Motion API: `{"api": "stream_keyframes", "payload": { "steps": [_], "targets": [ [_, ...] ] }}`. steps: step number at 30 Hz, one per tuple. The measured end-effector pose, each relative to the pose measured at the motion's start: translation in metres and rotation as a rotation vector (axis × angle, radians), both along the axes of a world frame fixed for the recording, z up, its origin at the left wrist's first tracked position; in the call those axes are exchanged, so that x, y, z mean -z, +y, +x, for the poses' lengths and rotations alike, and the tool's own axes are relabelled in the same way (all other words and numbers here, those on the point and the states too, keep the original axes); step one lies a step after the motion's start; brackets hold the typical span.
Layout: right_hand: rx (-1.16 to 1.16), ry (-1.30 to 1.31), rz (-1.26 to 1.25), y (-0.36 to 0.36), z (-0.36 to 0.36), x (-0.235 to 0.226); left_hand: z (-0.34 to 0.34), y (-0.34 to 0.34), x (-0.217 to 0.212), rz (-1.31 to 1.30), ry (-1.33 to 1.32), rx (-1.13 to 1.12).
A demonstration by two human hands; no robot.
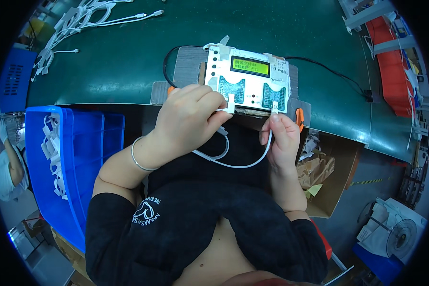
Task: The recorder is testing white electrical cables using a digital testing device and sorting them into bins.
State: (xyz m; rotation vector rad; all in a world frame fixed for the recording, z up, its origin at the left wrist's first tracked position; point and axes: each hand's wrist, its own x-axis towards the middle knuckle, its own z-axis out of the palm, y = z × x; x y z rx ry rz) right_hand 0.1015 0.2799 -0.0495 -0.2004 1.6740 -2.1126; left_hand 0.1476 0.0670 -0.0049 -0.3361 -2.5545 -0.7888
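A white cable tester with a lit yellow-green display stands at the table's near edge, two green circuit boards on its face. My left hand, a metal bangle on its wrist, pinches a white connector at the left board. At the right board, my right hand closes thumb and fingers on the plug of a white cable. That cable hangs in a loop between my hands, below the tester. How deeply either plug sits in its socket I cannot make out.
Bundled white cables lie at the table's far left. A blue bin with white coiled cables stands at left. Orange clamps flank the tester; black wires run from it. Below right is a cardboard box with crumpled paper.
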Motion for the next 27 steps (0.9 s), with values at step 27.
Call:
{"api": "stream_keyframes", "payload": {
  "steps": [27],
  "targets": [
    [-0.039,0.545,-0.814,0.003,-0.176,-0.134,-0.102,-0.093,-0.052,1.286,-0.343,0.567]
  ]
}}
